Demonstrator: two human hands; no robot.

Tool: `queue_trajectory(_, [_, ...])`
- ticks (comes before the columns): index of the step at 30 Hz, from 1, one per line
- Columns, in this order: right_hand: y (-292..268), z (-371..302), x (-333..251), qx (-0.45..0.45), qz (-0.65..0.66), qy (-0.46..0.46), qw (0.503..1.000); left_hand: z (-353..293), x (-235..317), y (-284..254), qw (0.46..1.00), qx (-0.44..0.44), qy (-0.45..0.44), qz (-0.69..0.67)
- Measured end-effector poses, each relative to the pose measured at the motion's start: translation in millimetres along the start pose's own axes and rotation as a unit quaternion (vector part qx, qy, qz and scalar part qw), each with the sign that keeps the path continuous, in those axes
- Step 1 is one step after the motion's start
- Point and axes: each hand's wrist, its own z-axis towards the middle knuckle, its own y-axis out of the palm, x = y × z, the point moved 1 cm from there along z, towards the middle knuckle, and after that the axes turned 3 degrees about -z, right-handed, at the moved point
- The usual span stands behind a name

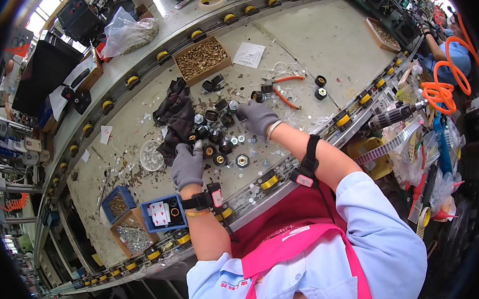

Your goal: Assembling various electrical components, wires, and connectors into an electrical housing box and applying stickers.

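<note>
My left hand [188, 165], in a grey glove, is at the near left edge of a cluster of black round fittings with metal nuts in them. Its fingers are curled beside a dark crumpled cloth [175, 110], and what they hold, if anything, is hidden. My right hand [259, 118], gloved too, reaches in from the right with bent fingers at the cluster's far right side. A black fitting [233, 106] with a silver nut lies by its fingertips; its grip is too small to make out. Between the hands lie more black fittings [216, 136] and a large silver nut [242, 160].
A cardboard box of brass parts [202, 59] stands beyond the cluster. Orange-handled pliers [287, 92] lie at the far right, near a white paper [249, 55]. Blue bins [164, 212] and a box of screws [133, 234] stand near left. A roller rail [270, 181] borders the table.
</note>
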Motion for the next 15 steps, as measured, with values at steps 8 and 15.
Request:
queue_trajectory(8, [-43.6,-28.1,-23.6,0.016,0.203,-0.203,0.958,-23.3,37.7,25.3,0.880,-0.080,0.170,-0.435])
queue_trajectory(15, [-67.5,-66.4,-49.6,0.021,0.350,-0.238,0.906,-41.9,53.8,21.5,0.746,-0.195,0.186,-0.609])
